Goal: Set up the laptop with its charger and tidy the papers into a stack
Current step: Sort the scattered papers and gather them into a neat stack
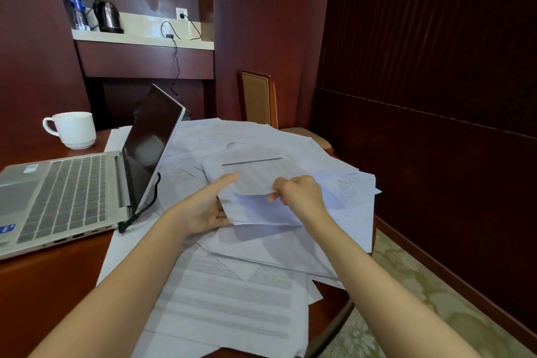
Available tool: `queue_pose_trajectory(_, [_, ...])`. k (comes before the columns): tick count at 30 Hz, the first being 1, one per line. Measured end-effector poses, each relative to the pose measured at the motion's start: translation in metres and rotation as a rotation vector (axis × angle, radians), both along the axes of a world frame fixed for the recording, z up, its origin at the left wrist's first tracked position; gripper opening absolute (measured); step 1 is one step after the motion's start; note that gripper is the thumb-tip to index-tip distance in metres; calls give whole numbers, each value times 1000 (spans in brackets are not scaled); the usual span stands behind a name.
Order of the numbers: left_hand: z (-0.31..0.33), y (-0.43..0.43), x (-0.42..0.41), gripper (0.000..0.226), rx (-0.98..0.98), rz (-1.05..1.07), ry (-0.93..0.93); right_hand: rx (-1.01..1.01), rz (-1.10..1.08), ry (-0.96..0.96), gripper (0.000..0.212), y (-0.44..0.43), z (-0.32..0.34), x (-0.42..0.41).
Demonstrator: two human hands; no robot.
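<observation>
Matt white papers cover a glossy wooden table; the laptop looks brushed silver metal.

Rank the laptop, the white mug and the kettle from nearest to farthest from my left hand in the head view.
1. Laptop, right beside the left hand, on its left.
2. White mug, behind the laptop, farther left.
3. Kettle, up on the back shelf.

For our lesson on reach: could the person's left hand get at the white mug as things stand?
Probably not at once: the left hand grips a sheaf of papers, and the open laptop lies between it and the mug.
</observation>
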State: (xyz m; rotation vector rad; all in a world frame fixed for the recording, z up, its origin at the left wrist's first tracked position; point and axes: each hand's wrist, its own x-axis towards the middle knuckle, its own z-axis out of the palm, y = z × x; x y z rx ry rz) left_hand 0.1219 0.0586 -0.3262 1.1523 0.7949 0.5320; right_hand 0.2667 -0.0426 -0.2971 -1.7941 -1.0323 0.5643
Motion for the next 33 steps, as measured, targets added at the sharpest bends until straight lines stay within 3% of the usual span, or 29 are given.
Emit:
queue_pose_trajectory(3, [-3,0,2,23,25,72,14,-187,289,188,31,-8,5,-9])
queue_pose_trajectory(7, [-4,-3,8,14,90,174,110,-350,476,88,42,-12,1,-13])
queue_pose_trajectory(9, [-2,0,7,22,88,183,132,-333,381,100,45,-13,2,-7])
queue_pose_trajectory(12, [1,3,0,14,115,204,300,-166,69,189,47,-13,4,12])
queue_pose_trajectory(14, [5,8,-5,18,153,204,411,-47,-176,50,40,-11,-2,33])
queue_pose_trajectory(16, [10,14,-4,37,217,183,516,42,-323,-17,26,-13,-11,54])
queue_pose_trajectory(18, [11,14,-2,44,299,144,580,74,-351,118,19,-17,-20,69])
queue_pose_trajectory(22, [14,7,2,46,339,49,534,11,-335,315,8,-21,-24,84])
queue_pose_trajectory(27, [20,-13,5,4,436,87,514,-113,-255,375,15,-18,-4,78])
queue_pose_trajectory(30, [18,-20,8,42,396,50,465,-96,-223,530,34,-20,-1,79])
queue_pose_trajectory(32, [15,-20,14,40,369,87,454,-102,-184,598,55,-20,-1,81])
queue_pose_trajectory(33, [13,-18,17,44,353,109,439,-131,-178,546,56,-19,-1,79])
